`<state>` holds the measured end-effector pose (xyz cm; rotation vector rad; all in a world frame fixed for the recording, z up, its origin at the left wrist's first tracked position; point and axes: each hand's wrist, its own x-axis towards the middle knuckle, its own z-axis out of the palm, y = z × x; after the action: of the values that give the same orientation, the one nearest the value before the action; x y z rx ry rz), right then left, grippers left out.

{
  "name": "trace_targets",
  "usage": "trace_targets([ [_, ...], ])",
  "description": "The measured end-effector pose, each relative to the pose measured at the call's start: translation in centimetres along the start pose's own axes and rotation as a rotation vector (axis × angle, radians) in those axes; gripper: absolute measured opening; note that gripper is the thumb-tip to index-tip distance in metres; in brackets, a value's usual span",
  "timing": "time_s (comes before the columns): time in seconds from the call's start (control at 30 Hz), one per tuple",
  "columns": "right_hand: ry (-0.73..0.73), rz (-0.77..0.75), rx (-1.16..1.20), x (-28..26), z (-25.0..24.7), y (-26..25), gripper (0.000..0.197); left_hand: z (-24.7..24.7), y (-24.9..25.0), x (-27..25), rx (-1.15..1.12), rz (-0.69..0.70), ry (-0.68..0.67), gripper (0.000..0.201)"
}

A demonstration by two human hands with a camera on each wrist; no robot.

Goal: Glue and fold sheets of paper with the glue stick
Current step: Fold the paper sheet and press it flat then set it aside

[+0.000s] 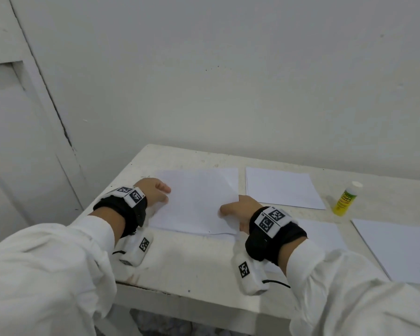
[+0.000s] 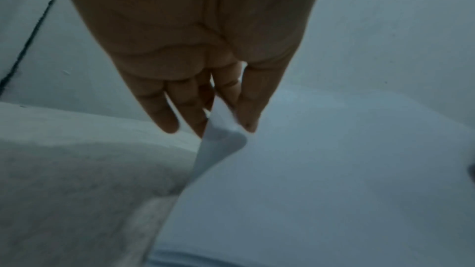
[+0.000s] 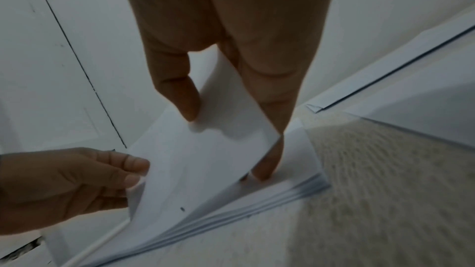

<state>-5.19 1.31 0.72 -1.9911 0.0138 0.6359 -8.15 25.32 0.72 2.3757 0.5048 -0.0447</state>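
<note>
Both hands are on the top sheet (image 1: 197,202) of a paper stack (image 3: 295,188) at the near left of the white table (image 1: 180,260). The left hand (image 1: 153,190) pinches the sheet's left edge between thumb and fingers, and the right hand (image 1: 240,209) pinches its right edge, lifting that side off the stack. The glue stick (image 1: 346,198) stands upright, capped, well to the right, beside another sheet (image 1: 281,187)
</note>
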Motion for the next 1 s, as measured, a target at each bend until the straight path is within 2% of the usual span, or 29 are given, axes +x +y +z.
trace_targets([
  [0.07, 0.021, 0.017, 0.011, -0.2, -0.1, 0.0, 0.051, -0.3, -0.4, -0.3, -0.11, 0.023, 0.051, 0.019],
  [0.13, 0.053, 0.034, -0.007, -0.4, -0.2, -0.1, 0.035, -0.5, -0.7, -0.8, -0.173, 0.045, 0.097, 0.02],
  [0.17, 0.072, 0.039, -0.015, -0.5, -0.2, 0.0, 0.026, -0.5, -0.9, -0.9, -0.198, 0.044, 0.09, 0.02],
  [0.23, 0.104, 0.05, -0.026, -0.7, -0.3, -0.1, 0.019, -0.3, -1.2, -1.3, -0.245, 0.003, -0.025, 0.02],
  [0.3, 0.121, 0.043, -0.043, -0.6, -0.3, -0.3, 0.019, 0.0, -1.2, -1.9, -0.205, -0.041, -0.171, 0.021],
  [0.33, 0.122, 0.03, -0.051, -0.5, -0.3, -0.4, 0.022, 0.2, -1.2, -2.0, -0.165, -0.05, -0.201, 0.021],
  [0.43, 0.121, 0.056, 0.06, -0.7, -0.3, -0.7, 0.033, 0.1, -0.6, -2.4, -0.154, -0.039, -0.18, 0.024],
  [0.57, 0.122, 0.107, 0.076, -2.2, -2.7, -0.2, 0.024, 0.4, 1.6, -3.0, -0.1, 0.051, -0.21, 0.035],
  [0.67, 0.151, 0.121, 0.094, -3.4, -6.2, 2.1, 0.038, 2.2, 4.4, -3.9, -0.113, 0.098, -0.259, 0.027],
  [0.77, 0.221, 0.119, 0.108, -5.2, -10.4, 5.5, 0.063, 5.3, 7.7, -5.2, -0.129, 0.128, -0.329, 0.02],
  [1.0, 0.273, 0.257, 0.049, -9.1, -17.1, 11.7, 0.031, 12.5, 13.4, -7.7, 0.057, 0.208, -0.498, 0.02],
])
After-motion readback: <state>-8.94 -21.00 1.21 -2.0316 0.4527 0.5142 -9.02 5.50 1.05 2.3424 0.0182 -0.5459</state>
